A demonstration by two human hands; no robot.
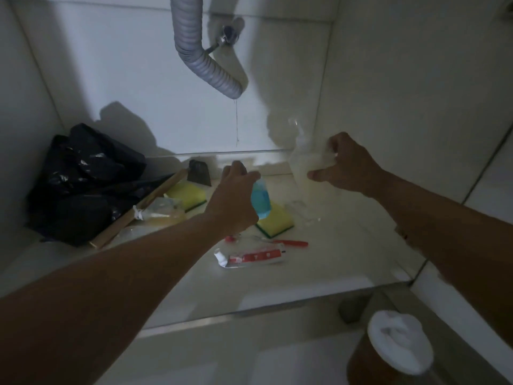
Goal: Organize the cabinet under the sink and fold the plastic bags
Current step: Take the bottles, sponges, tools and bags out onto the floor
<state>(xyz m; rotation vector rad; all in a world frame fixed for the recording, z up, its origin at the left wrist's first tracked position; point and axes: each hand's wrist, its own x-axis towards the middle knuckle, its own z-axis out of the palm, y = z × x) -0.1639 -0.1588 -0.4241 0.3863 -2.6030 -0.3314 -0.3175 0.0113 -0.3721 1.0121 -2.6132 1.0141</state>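
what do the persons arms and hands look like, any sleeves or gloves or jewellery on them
Both forearms are bare up to the frame edge, with no sleeves in view. The left hand and right hand wear no gloves. No watch, ring or bracelet shows in the dim light.

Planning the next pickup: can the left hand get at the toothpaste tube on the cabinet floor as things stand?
Probably not yet. The way to the toothpaste tube looks open, with nothing lying over it, but the left hand already holds a blue bottle and would have to set it down first.

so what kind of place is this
Most likely the cabinet under a sink: a corrugated drain hose hangs from above, with sponges and black plastic bags on the white shelf.
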